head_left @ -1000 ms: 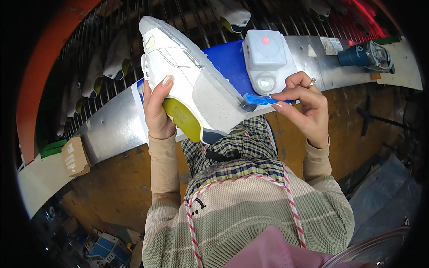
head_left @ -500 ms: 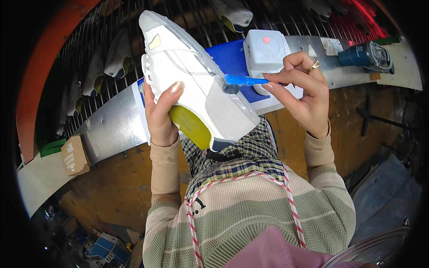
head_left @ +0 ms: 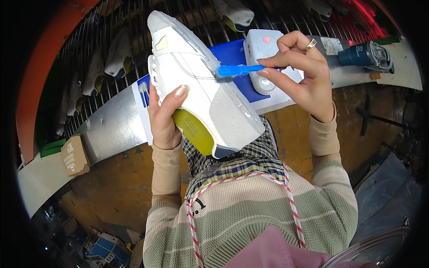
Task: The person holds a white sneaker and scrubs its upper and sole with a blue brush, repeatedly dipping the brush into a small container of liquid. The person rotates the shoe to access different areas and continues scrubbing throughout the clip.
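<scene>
left hand [head_left: 164, 121] clamped round white shoe [head_left: 201, 89] | right hand [head_left: 309, 73] pinching blue brush [head_left: 239, 70] at shoe's 2 o'clock edge | mid-brushing, looks like | next stroke probably wants steady grip

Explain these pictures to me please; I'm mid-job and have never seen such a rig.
There is no machine: these are a person's two bare hands. Every picture comes from one fisheye camera worn on the head, looking down, so straight edges bend. The left hand grips a white shoe with an olive-green panel. The right hand pinches a slim blue brush, which appears to touch the shoe's edge. Beyond them, on the silvery metal worktop, are a flat blue mat, a boxy white container and, to the right, a dark teal cylindrical tumbler. A brown cardboard box sits toward the left.
</scene>
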`<action>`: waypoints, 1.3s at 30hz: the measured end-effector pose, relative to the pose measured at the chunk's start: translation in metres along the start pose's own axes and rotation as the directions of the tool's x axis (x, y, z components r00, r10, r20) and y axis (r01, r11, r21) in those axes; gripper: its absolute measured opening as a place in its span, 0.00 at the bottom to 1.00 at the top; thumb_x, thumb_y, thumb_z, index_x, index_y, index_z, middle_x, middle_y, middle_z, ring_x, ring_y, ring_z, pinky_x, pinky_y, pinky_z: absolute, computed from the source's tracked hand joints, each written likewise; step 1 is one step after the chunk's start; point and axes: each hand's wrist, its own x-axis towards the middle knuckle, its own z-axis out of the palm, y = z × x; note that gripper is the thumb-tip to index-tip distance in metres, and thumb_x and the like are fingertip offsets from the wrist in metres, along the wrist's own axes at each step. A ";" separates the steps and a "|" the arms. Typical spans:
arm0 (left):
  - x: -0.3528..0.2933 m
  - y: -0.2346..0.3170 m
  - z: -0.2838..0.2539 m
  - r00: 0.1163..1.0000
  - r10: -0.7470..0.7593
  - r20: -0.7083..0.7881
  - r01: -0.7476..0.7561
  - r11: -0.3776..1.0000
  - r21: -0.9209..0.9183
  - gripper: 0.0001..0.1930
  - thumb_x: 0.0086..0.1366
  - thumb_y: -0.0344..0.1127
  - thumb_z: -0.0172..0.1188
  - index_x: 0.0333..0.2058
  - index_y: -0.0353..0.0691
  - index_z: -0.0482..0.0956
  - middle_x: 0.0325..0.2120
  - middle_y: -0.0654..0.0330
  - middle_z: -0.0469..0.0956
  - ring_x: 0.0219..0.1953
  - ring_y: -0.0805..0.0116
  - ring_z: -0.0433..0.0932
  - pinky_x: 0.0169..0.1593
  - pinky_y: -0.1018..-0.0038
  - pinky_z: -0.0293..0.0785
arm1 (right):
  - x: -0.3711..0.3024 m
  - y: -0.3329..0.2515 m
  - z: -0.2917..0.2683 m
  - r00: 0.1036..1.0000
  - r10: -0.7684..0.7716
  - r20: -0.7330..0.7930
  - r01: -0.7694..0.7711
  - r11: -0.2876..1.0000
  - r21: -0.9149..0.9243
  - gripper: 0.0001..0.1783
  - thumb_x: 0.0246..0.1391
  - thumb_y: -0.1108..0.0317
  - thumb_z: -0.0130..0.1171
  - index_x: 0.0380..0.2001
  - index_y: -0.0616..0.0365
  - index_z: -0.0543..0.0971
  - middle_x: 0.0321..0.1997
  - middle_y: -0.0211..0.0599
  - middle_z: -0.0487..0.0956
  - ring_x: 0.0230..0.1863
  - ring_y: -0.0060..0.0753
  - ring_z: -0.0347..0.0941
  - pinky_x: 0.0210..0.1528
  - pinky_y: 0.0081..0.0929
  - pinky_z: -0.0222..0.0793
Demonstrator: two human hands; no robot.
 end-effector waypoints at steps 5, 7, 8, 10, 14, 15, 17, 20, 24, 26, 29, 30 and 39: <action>0.004 -0.004 -0.006 0.996 -0.086 -0.010 0.083 0.983 -0.165 0.29 0.68 0.41 0.53 0.64 0.34 0.62 0.54 0.46 0.74 0.53 0.57 0.79 0.58 0.63 0.76 | 0.000 0.001 -0.010 0.996 -0.019 0.084 0.010 0.994 0.105 0.13 0.38 0.76 0.75 0.32 0.63 0.87 0.34 0.32 0.69 0.34 0.23 0.69 0.34 0.20 0.65; 0.004 -0.007 -0.007 0.993 -0.121 0.004 0.119 0.961 -0.249 0.27 0.69 0.43 0.53 0.62 0.35 0.64 0.53 0.47 0.76 0.53 0.58 0.79 0.58 0.63 0.76 | 0.000 0.002 -0.012 0.994 -0.019 0.105 0.006 0.992 0.126 0.13 0.37 0.76 0.75 0.32 0.63 0.87 0.34 0.32 0.69 0.34 0.24 0.69 0.34 0.21 0.65; 0.004 -0.008 -0.007 0.990 -0.137 0.011 0.134 0.948 -0.289 0.26 0.70 0.43 0.52 0.62 0.35 0.66 0.53 0.48 0.76 0.53 0.59 0.79 0.57 0.62 0.76 | 0.000 0.002 -0.013 0.993 -0.033 0.111 0.018 0.991 0.135 0.14 0.37 0.75 0.76 0.32 0.63 0.87 0.33 0.32 0.69 0.34 0.25 0.69 0.34 0.21 0.64; 0.004 -0.012 -0.008 0.986 -0.164 0.017 0.160 0.922 -0.352 0.25 0.71 0.44 0.52 0.61 0.35 0.68 0.52 0.49 0.77 0.52 0.60 0.79 0.57 0.62 0.76 | 0.004 0.003 -0.018 0.986 -0.082 0.147 0.067 0.993 0.102 0.12 0.39 0.74 0.75 0.31 0.63 0.87 0.32 0.31 0.68 0.33 0.25 0.67 0.32 0.23 0.63; 0.005 -0.018 -0.011 0.969 -0.231 0.082 0.244 0.864 -0.440 0.25 0.72 0.46 0.51 0.61 0.38 0.69 0.53 0.50 0.78 0.52 0.60 0.80 0.58 0.62 0.77 | 0.014 0.007 -0.024 0.967 -0.164 0.195 0.148 0.985 0.094 0.12 0.39 0.73 0.76 0.31 0.62 0.87 0.30 0.30 0.68 0.32 0.27 0.66 0.31 0.25 0.61; 0.005 -0.019 -0.012 0.961 -0.251 0.113 0.275 0.844 -0.460 0.24 0.72 0.46 0.51 0.61 0.39 0.69 0.53 0.51 0.78 0.52 0.60 0.79 0.58 0.62 0.77 | 0.017 0.008 -0.024 0.964 -0.172 0.202 0.153 0.982 0.109 0.12 0.39 0.72 0.76 0.30 0.62 0.87 0.30 0.30 0.68 0.32 0.27 0.66 0.31 0.25 0.62; 0.005 -0.023 -0.012 0.942 -0.296 0.160 0.334 0.773 -0.539 0.24 0.72 0.48 0.51 0.61 0.41 0.69 0.53 0.52 0.77 0.53 0.59 0.79 0.58 0.60 0.77 | 0.022 0.009 -0.024 0.956 -0.205 0.210 0.178 0.974 0.137 0.12 0.39 0.72 0.76 0.30 0.62 0.86 0.30 0.30 0.69 0.32 0.26 0.66 0.32 0.25 0.62; 0.004 -0.026 -0.010 0.927 -0.319 0.196 0.372 0.723 -0.582 0.25 0.72 0.48 0.51 0.61 0.40 0.69 0.53 0.51 0.78 0.52 0.58 0.80 0.57 0.61 0.78 | 0.030 0.008 -0.024 0.948 -0.223 0.228 0.191 0.969 0.154 0.12 0.40 0.73 0.75 0.31 0.62 0.87 0.30 0.31 0.69 0.32 0.27 0.66 0.31 0.26 0.62; -0.001 -0.026 -0.004 0.887 -0.374 0.269 0.459 0.671 -0.581 0.26 0.73 0.52 0.48 0.62 0.43 0.68 0.56 0.52 0.75 0.55 0.57 0.78 0.59 0.57 0.75 | 0.040 0.005 -0.023 0.938 -0.212 0.273 0.171 0.971 0.168 0.18 0.30 0.69 0.77 0.30 0.63 0.87 0.31 0.32 0.66 0.32 0.29 0.66 0.32 0.26 0.62; -0.004 -0.027 -0.002 0.879 -0.392 0.271 0.472 0.636 -0.611 0.27 0.72 0.52 0.49 0.62 0.42 0.68 0.55 0.50 0.76 0.54 0.55 0.79 0.59 0.57 0.77 | 0.048 0.005 -0.023 0.917 -0.261 0.301 0.220 0.962 0.164 0.18 0.30 0.68 0.77 0.30 0.63 0.87 0.31 0.32 0.66 0.32 0.29 0.66 0.33 0.27 0.63; -0.008 -0.032 0.001 0.884 -0.332 0.329 0.467 0.610 -0.640 0.28 0.72 0.53 0.49 0.62 0.42 0.68 0.54 0.50 0.76 0.54 0.53 0.79 0.59 0.57 0.77 | 0.059 0.003 -0.020 0.890 -0.330 0.314 0.291 0.942 0.167 0.19 0.30 0.66 0.77 0.31 0.62 0.88 0.30 0.32 0.65 0.31 0.29 0.65 0.32 0.28 0.62; -0.009 -0.035 0.002 0.886 -0.296 0.356 0.462 0.606 -0.647 0.28 0.71 0.54 0.49 0.62 0.42 0.68 0.55 0.50 0.76 0.54 0.53 0.79 0.59 0.57 0.77 | 0.063 0.002 -0.020 0.879 -0.350 0.325 0.313 0.936 0.160 0.19 0.30 0.66 0.77 0.31 0.62 0.88 0.30 0.32 0.65 0.31 0.29 0.65 0.31 0.28 0.61; -0.019 -0.072 0.008 0.727 -0.220 0.650 0.682 0.120 -0.722 0.33 0.71 0.52 0.49 0.67 0.39 0.58 0.59 0.42 0.65 0.51 0.45 0.79 0.40 0.64 0.82 | 0.093 -0.008 0.004 0.854 -0.429 0.295 0.276 0.853 0.443 0.12 0.40 0.72 0.76 0.30 0.63 0.86 0.27 0.35 0.69 0.27 0.32 0.65 0.29 0.29 0.61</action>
